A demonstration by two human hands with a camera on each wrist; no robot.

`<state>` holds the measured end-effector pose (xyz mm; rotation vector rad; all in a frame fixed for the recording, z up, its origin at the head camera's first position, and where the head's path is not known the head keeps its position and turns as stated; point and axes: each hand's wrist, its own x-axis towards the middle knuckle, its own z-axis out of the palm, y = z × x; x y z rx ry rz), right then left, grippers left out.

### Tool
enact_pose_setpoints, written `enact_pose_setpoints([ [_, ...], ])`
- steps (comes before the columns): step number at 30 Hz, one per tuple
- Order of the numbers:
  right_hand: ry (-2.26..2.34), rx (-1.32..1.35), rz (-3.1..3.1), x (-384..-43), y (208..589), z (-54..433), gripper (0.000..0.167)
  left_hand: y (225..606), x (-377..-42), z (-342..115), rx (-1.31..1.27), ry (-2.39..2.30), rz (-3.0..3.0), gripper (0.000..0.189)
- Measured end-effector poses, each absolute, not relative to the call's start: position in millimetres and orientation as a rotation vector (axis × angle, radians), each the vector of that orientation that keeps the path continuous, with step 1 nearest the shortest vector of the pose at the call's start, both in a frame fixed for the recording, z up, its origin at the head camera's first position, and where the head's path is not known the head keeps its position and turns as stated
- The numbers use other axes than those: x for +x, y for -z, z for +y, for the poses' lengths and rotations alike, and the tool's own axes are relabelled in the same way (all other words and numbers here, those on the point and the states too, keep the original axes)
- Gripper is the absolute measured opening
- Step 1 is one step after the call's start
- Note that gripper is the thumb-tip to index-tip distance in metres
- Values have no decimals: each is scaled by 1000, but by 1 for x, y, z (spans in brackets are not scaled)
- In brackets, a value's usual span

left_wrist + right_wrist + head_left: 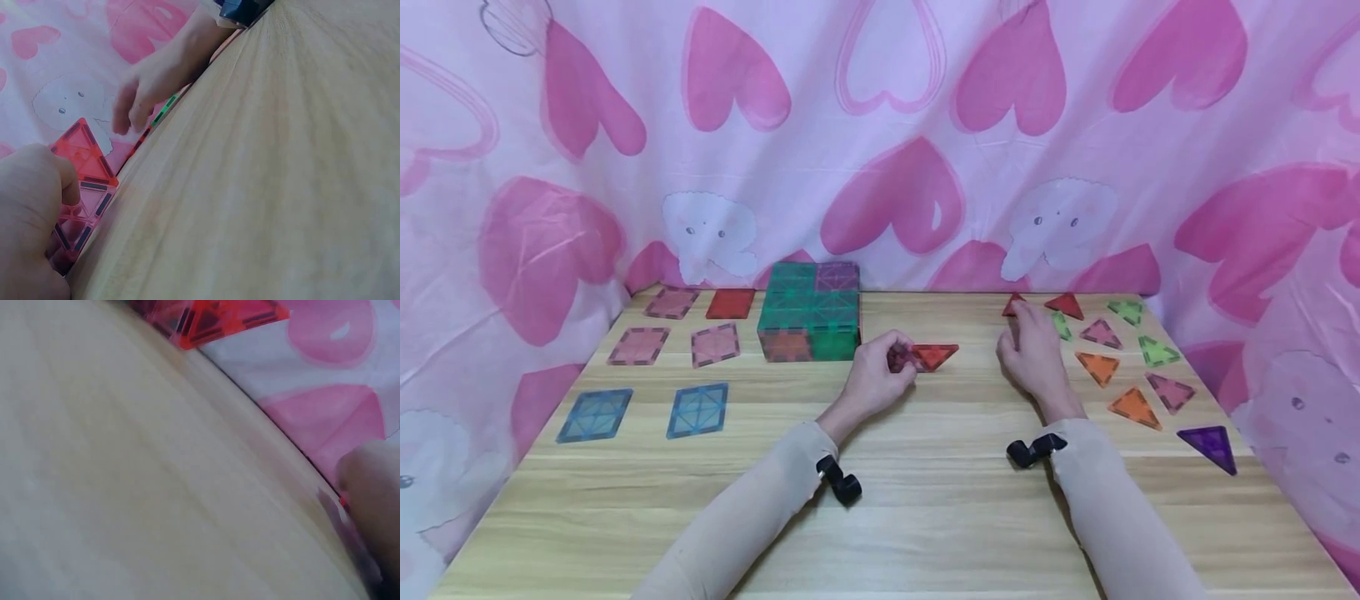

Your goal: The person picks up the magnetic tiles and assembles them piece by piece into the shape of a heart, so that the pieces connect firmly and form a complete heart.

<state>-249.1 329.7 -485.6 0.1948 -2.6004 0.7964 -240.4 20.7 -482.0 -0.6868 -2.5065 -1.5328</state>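
My left hand [880, 371] grips a group of translucent magnetic tiles at the middle of the table. A red triangle tile [935, 357] sticks out to the right of its fingers. In the left wrist view that red triangle stands tilted, joined along its edge to pink tiles [87, 203] that the fingers partly hide. My right hand [1036, 350] reaches to the back right, fingers bent loosely downward. Its fingertips overlap a flat red triangle tile [1013, 302], while a green triangle tile [1062, 325] lies just beside the hand.
A green, purple and red tile box [808, 308] stands left of my left hand. Further left lie pink square tiles [638, 346], a red square [730, 304] and blue squares [698, 410]. Several triangles, including an orange one [1135, 408] and a purple one [1212, 447], lie at right. A curtain [887, 108] hangs behind.
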Motion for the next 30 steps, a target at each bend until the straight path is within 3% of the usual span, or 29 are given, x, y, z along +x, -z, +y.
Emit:
enact_pose_setpoints([
  [4,-677,255,-2700,-247,485,325,52,483,-241,21,-671,1540,-2500,22],
  [13,-760,394,-2630,-239,484,313,9,484,-241,21,-678,1534,-2489,22],
  [16,-811,391,-2666,-239,483,313,12,484,-241,21,-686,1529,-2489,22],
  [22,-954,323,-2744,-234,480,313,54,483,-241,21,-682,1541,-2495,22],
  [30,-1170,314,-2670,-224,478,308,28,481,-240,21,-683,1562,-2501,22],
])
